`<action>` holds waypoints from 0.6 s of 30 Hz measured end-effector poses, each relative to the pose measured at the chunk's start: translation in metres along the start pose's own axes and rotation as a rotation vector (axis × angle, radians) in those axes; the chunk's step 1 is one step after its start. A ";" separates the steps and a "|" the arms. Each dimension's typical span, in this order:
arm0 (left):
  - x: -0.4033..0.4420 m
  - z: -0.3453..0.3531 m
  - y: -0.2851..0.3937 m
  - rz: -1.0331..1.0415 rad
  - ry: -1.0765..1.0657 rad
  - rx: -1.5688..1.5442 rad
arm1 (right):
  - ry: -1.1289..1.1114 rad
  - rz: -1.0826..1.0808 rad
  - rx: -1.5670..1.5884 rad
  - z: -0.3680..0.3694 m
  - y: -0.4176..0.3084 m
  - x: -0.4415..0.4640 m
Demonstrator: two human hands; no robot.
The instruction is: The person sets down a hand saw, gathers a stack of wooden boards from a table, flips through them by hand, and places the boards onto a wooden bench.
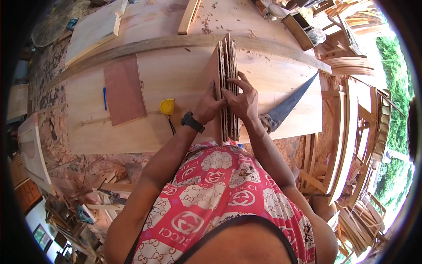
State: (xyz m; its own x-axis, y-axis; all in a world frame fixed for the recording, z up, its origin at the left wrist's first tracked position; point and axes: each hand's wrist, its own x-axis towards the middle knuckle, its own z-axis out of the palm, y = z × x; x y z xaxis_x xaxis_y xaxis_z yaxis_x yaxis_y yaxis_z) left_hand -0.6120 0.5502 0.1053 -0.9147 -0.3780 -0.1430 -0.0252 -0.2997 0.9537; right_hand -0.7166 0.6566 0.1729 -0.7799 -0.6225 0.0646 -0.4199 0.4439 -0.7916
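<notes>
A stack of several thin plywood panels [226,55] stands on edge in front of my body, with its rough edges facing up. My left hand [211,107] grips the left side, its thumb reaching over the top edges. From the right, my right hand [243,99] holds the stack, with fingers bent over the panel edges. A handsaw [293,102] lies just right of my right hand. To the left of my hands is a yellow tape measure [167,106] with a dark strap. Further left lie a reddish plywood piece [125,90] and a blue pen [105,98].
A large plywood sheet [88,136] forms the work surface. A long wooden strip [154,42] crosses it behind the stack. An open wooden box [300,31] sits at the back right. Timber frames [340,141] stand to the right, and a fan [50,26] at the far left.
</notes>
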 end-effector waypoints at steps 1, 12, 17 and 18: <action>0.001 -0.001 -0.004 0.010 0.019 0.069 | 0.009 -0.010 -0.008 0.001 0.001 0.000; -0.013 -0.003 -0.009 -0.136 0.015 -0.070 | 0.107 -0.023 -0.045 -0.010 0.009 -0.001; -0.007 -0.005 -0.022 -0.081 -0.033 -0.070 | 0.151 -0.019 -0.092 -0.012 0.017 -0.003; -0.007 -0.005 -0.021 -0.079 -0.024 -0.049 | 0.157 -0.021 -0.092 -0.012 0.019 -0.003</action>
State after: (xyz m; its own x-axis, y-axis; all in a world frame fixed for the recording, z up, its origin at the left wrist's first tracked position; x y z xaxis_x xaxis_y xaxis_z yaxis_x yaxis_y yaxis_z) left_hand -0.6029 0.5552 0.0856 -0.9200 -0.3308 -0.2103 -0.0785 -0.3701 0.9257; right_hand -0.7280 0.6743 0.1650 -0.8305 -0.5270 0.1803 -0.4717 0.4934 -0.7307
